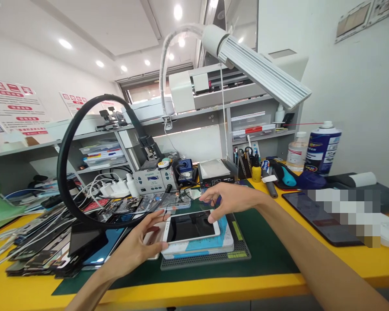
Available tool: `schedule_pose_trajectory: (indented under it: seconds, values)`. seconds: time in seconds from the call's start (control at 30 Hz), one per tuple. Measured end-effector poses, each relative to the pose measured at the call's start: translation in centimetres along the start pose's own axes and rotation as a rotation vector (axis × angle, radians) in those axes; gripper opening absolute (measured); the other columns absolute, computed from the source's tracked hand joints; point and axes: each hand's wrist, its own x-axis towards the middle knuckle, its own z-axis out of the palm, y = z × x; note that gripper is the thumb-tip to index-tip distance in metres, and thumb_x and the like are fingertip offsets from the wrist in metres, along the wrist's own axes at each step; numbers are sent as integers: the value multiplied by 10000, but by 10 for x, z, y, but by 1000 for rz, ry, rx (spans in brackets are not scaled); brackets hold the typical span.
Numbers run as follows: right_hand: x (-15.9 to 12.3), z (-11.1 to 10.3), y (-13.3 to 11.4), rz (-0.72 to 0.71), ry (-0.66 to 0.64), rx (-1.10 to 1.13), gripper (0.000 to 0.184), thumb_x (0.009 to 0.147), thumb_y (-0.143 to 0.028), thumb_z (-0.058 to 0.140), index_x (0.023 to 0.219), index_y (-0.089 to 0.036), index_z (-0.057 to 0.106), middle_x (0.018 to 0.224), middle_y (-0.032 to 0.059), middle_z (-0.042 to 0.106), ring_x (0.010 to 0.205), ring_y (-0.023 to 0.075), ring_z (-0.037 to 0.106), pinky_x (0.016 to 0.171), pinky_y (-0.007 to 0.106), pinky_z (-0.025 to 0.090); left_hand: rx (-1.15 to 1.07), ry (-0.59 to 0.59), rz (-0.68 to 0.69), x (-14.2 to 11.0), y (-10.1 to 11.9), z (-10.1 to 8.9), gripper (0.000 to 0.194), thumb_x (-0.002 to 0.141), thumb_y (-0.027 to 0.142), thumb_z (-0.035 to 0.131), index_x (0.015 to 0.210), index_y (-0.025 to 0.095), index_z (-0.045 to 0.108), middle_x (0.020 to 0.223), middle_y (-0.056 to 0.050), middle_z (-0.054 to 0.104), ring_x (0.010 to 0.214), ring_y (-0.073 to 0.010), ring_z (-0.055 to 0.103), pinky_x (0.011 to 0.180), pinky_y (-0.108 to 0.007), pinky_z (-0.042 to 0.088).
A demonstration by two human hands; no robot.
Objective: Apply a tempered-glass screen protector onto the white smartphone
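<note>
A white-framed phone [190,227] with a dark screen lies face up on a stack of white and blue boxes [225,242], which rests on a grey grid mat [238,255]. My left hand [139,245] grips the phone's left edge, thumb at its top corner and fingers curled along its side. Spread above the phone's right end, my right hand [228,199] has its thumb tip touching the screen near the far right corner. The other fingers reach toward the clear phone parts [168,201] behind.
A green mat [266,242] covers the yellow bench [343,263]. Stacked phone screens and cables [42,246] lie left, under a black ring lamp [84,160]. A soldering station [154,179], a heating plate [215,170], tools, a spray can [322,147] and a dark tablet [314,211] stand behind and right.
</note>
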Motion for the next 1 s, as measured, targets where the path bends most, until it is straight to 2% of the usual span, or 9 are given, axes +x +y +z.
schedule_pose_trajectory:
  seconds: [0.2, 0.4, 0.7, 0.87, 1.0]
  values:
    - [1, 5, -3, -1, -38, -71, 862, 673, -582, 802, 1392, -155, 593, 1358, 124, 629, 1143, 310, 631, 856, 328, 519, 38, -5, 26, -1, 0, 2, 776, 823, 457, 758, 1492, 318, 390, 1584, -126, 415, 1394, -319, 454, 1155, -496, 369]
    - [2, 13, -6, 25, -5, -153, 847, 661, -584, 793, 1373, -164, 611, 1317, 120, 647, 1138, 317, 632, 832, 317, 511, -10, 1, 108, -1, -14, 7, 757, 848, 434, 739, 1499, 361, 359, 1608, -95, 386, 1434, -306, 405, 1194, -511, 307]
    - [-4, 15, -12, 36, -16, -201, 763, 697, -521, 760, 1370, -190, 617, 1354, 110, 624, 1180, 332, 604, 860, 334, 498, -65, 31, 97, -4, -24, 12, 633, 895, 428, 683, 1468, 414, 414, 1600, -9, 409, 1454, -271, 381, 1211, -437, 312]
    - [-6, 16, -16, 74, -23, -213, 790, 689, -586, 751, 1367, -202, 620, 1402, 113, 595, 1224, 354, 581, 875, 336, 494, -49, 65, 81, -6, -25, 15, 600, 896, 452, 669, 1449, 425, 440, 1593, 9, 419, 1446, -273, 397, 1199, -429, 334]
    - [-6, 17, -18, 92, -18, -232, 785, 690, -630, 735, 1357, -228, 630, 1431, 95, 576, 1240, 363, 567, 866, 343, 491, -70, 68, 64, -8, -22, 18, 599, 903, 455, 655, 1459, 407, 436, 1622, 7, 371, 1466, -268, 367, 1216, -432, 301]
